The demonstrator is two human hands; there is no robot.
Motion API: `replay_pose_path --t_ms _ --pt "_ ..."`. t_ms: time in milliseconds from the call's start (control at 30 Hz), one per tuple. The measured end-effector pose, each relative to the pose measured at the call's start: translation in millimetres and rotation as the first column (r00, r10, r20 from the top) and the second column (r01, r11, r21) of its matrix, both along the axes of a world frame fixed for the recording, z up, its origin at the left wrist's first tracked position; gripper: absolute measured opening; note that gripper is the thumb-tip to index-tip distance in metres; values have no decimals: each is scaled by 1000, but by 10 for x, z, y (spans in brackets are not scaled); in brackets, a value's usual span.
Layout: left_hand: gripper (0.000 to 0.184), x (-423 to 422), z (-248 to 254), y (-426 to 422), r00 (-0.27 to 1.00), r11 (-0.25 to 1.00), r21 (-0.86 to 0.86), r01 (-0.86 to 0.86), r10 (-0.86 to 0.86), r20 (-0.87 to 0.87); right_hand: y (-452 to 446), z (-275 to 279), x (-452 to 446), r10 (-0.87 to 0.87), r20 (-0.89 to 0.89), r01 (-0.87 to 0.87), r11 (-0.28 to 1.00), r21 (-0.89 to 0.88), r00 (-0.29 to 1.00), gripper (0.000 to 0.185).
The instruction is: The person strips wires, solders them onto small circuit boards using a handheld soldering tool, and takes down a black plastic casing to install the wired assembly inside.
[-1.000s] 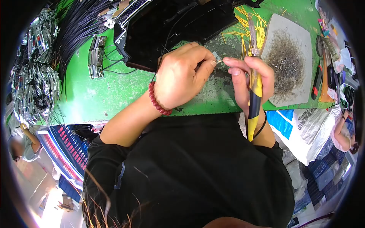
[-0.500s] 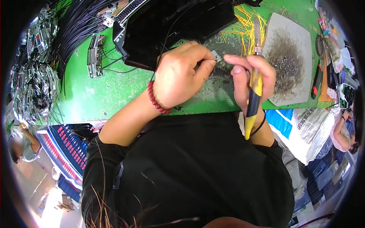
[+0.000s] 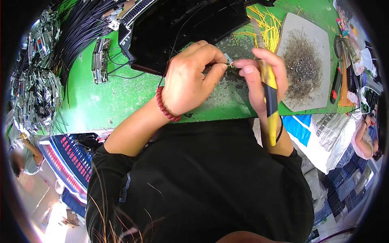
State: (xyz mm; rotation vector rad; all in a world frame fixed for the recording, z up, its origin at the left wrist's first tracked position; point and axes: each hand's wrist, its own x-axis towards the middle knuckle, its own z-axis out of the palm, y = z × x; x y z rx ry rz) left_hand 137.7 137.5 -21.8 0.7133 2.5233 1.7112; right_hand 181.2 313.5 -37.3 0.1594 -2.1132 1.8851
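Observation:
My left hand, with a red bead bracelet at the wrist, pinches the end of a black cable between thumb and forefinger. Thin coloured wire ends stick out past those fingertips. My right hand holds a yellow-and-black soldering iron against the palm, its metal shaft pointing up and away. The thumb and forefinger of that hand reach close to the wire ends; whether they touch them is too small to tell. A large black housing lies just beyond my left hand.
Yellow wires lie beside a grey board covered in dark residue. Black cables, shiny metal parts and a small metal module are at the left. Tools lie far right. Other people show at both edges.
My right hand has tilted the iron, so its tip points further left. Its fingertips moved away from the wire ends, then came back close. My left hand has shifted slightly left.

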Motion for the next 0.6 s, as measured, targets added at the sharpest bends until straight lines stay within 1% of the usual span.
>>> replay_pose_path --t_ms 67,100,167,233,300,367,400,433,467,533,567,600 --pt "9 2 -9 0 999 1000 -20 -11 10 -51 -20 6 -59 70 -1 -70 998 7 998 36" --pt "9 1 -33 4 999 1000 -20 -11 10 -50 -32 20 -90 79 -19 -78 996 31 997 37" --pt "11 -13 -92 7 976 999 -43 -23 13 -219 -61 20 -96 72 -1 -72 996 59 997 37" --pt "11 -11 -75 -2 980 999 -39 -24 16 -199 -95 11 -95 65 18 -66 994 84 998 36" --pt "11 -20 -54 0 983 999 -30 -20 14 -180 -112 -2 -88 35 -3 -35 999 -25 999 36" --pt "10 -24 -40 3 988 1000 -10 -3 1 -155 -104 7 -90 37 3 -37 998 -46 999 36" --pt "10 -21 -32 1 988 1000 -8 -1 0 -153 -81 5 -94 62 -9 -62 998 11 998 35" --pt "9 -14 -22 -6 994 1000 -5 4 -4 -109 -58 1 -95 88 -20 -86 994 68 996 35" --pt "9 -10 -16 -10 998 1000 -3 8 -8 -65 -36 -2 -93 88 -18 -87 994 69 996 35" --pt "8 -7 -12 -17 998 1000 -14 3 -4 -68 8 -9 -91 78 2 -78 994 81 997 34" --pt "8 -8 -11 -21 997 1000 -25 -1 -1 -73 26 -15 -89 1 -8 0 993 118 1000 34" --pt "8 -10 -14 -28 997 1000 -26 -3 1 -73 88 -28 -134 32 -79 -12 971 238 996 36"
